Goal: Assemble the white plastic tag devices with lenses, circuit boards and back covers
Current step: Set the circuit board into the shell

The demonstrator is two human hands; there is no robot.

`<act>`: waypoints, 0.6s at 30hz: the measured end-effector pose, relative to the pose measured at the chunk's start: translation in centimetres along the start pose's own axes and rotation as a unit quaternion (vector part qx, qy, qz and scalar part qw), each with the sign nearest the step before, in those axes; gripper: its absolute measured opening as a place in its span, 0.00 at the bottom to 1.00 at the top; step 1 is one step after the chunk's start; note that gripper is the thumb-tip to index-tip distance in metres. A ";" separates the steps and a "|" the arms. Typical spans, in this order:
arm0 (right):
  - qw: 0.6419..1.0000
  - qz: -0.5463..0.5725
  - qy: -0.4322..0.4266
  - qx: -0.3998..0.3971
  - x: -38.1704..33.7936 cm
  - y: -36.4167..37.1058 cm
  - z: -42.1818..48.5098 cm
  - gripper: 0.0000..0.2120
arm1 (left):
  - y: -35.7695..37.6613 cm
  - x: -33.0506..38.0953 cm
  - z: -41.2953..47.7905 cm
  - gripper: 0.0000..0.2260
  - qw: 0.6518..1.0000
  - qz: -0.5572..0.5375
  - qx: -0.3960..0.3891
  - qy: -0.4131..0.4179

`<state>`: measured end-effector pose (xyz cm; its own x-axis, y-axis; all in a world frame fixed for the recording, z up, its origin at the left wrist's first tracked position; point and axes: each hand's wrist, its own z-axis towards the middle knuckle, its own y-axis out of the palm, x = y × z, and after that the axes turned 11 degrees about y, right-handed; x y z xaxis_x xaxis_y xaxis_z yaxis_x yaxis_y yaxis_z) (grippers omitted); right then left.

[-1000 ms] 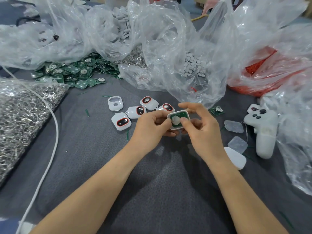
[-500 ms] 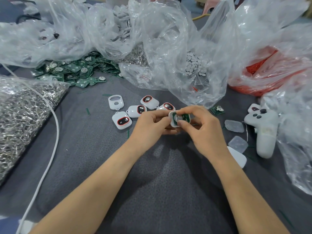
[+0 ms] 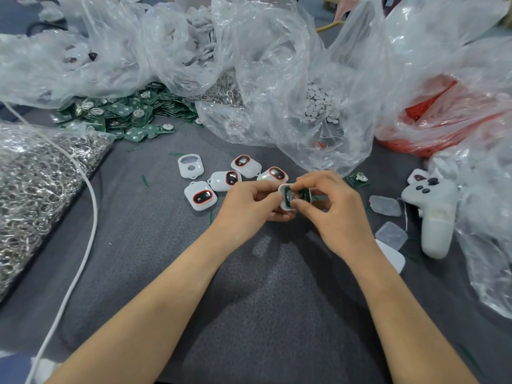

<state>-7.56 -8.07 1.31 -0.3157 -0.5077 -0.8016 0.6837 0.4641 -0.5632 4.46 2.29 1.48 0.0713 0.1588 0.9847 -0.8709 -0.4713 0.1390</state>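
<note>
Both hands meet just above the middle of the view. The left hand curls its fingers round the white tag shell, thumb along the near edge, and holds it off the grey cloth. The right hand pinches the green circuit board between thumb and forefinger. The board sits tilted, half in the shell's open back, with its three o'clock end sticking out.

This looks like the seating step. I'd level the board first, line it up with the shell's outline, then press evenly at the corners and not on the round metal part. The left hand should brace from underneath so nothing skews.

At ten o'clock from the hands lie four finished tags with red-ringed lenses, and beyond them an empty shell. The heap of spare boards is further out at ten. Translucent back covers wait at three o'clock, beside a white controller.

Hard to judge: the fingers hide the shell's underside, so I can't tell whether a lens is fitted, or whether any locating pegs have caught. Another white cover is half hidden behind the right wrist.
</note>
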 end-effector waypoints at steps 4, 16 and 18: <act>1.000 0.012 -0.002 -0.004 0.1 0.0 0.0 0.11 | 0.0 0.0 0.0 0.10 1.000 -0.005 0.002 0.003; 0.968 0.220 0.109 -0.044 -0.8 -0.5 -0.2 0.15 | -0.1 -0.5 0.1 0.03 0.998 0.047 0.016 0.031; 0.966 0.219 0.129 -0.045 -0.7 -0.5 -0.2 0.11 | 0.0 -0.6 0.1 0.01 0.997 0.064 0.020 0.039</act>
<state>-7.76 -7.83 2.09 -0.1698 -0.0564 -0.9839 0.7322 0.6609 -0.1643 4.47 2.08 0.93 -0.0789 0.1606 0.9839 -0.8506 -0.5255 0.0175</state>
